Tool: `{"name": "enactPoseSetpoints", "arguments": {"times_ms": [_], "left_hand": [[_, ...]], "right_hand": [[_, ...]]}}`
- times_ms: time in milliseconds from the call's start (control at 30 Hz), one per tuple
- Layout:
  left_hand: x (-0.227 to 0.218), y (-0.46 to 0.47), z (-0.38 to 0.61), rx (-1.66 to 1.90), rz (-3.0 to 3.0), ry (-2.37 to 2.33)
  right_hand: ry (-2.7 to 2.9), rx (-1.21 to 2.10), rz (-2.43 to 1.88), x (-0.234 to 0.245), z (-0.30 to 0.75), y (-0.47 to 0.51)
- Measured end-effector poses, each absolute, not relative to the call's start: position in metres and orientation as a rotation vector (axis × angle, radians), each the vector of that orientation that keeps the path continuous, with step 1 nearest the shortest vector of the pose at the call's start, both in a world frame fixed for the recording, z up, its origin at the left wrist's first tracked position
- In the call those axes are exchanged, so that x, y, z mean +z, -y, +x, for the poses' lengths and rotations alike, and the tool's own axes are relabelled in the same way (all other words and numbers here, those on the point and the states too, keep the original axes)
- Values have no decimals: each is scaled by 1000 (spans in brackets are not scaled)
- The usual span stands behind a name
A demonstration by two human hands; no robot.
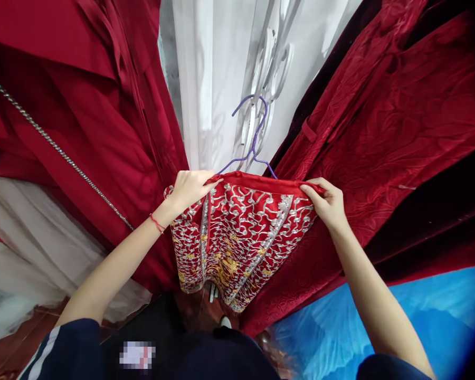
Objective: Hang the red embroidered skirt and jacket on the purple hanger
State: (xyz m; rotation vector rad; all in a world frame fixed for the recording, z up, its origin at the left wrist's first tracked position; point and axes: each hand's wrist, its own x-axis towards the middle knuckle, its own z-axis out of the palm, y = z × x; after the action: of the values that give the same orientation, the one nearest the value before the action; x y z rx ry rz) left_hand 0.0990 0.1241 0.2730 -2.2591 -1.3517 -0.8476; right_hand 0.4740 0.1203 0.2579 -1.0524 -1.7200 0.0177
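A red skirt [241, 232] with silver and gold embroidery hangs spread between my two hands, its plain red waistband along the top. My left hand [190, 190] is closed over the left end of the waistband, back of the hand up. At the other end, my right hand [328, 200] pinches the band between thumb and fingers. Behind the waistband rises a purple wire hanger [254, 134], hook upward; its lower part is hidden by the skirt. Whether the skirt is fastened to the hanger I cannot tell.
Dark red garments hang close on the left [103, 105] and right [380, 137], one with a glittering trim [63, 153]. White curtain-like fabric [225, 68] stands behind the hanger, beside white curled metalwork [269, 63]. Blue fabric [427, 322] lies low at right, whitish fabric [31, 227] low at left.
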Motion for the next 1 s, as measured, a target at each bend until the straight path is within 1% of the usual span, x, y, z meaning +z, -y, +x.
{"name": "enactPoseSetpoints", "arguments": {"times_ms": [167, 300, 400, 467, 500, 533, 567, 600, 667, 733, 800, 900, 1000], "left_hand": [[274, -113, 108, -930, -2278, 1413], [279, -97, 114, -964, -2291, 1553], [280, -92, 117, -961, -2311, 1582], [280, -93, 117, -939, -2313, 1592], [280, -93, 117, -928, -2308, 1600], [279, -94, 117, -921, -2300, 1610], [279, -95, 116, -923, -2289, 1620], [278, -95, 116, -931, -2276, 1627], [276, -93, 117, -956, -2247, 1633], [275, -90, 118, -970, -2222, 1630], [273, -88, 119, -965, -2214, 1628], [272, -89, 119, -959, -2235, 1619], [270, -93, 118, -979, -2265, 1596]], "right_hand": [[1564, -202, -1093, 257, 470, -132], [1690, -276, -1120, 271, 467, -131], [1453, -523, -1032, 273, 440, -102], [1386, -583, -943, 256, 402, -70], [1471, -552, -889, 240, 378, -54], [1670, -451, -809, 221, 352, -39], [1902, -278, -764, 199, 325, -27], [2058, -67, -821, 176, 299, -18], [2096, 294, -1106, 133, 255, -10], [1925, 429, -1349, 102, 228, -15], [1786, 474, -1434, 89, 217, -25], [1697, 580, -1369, 88, 215, -42], [1504, 847, -1258, 88, 211, -53]]}}
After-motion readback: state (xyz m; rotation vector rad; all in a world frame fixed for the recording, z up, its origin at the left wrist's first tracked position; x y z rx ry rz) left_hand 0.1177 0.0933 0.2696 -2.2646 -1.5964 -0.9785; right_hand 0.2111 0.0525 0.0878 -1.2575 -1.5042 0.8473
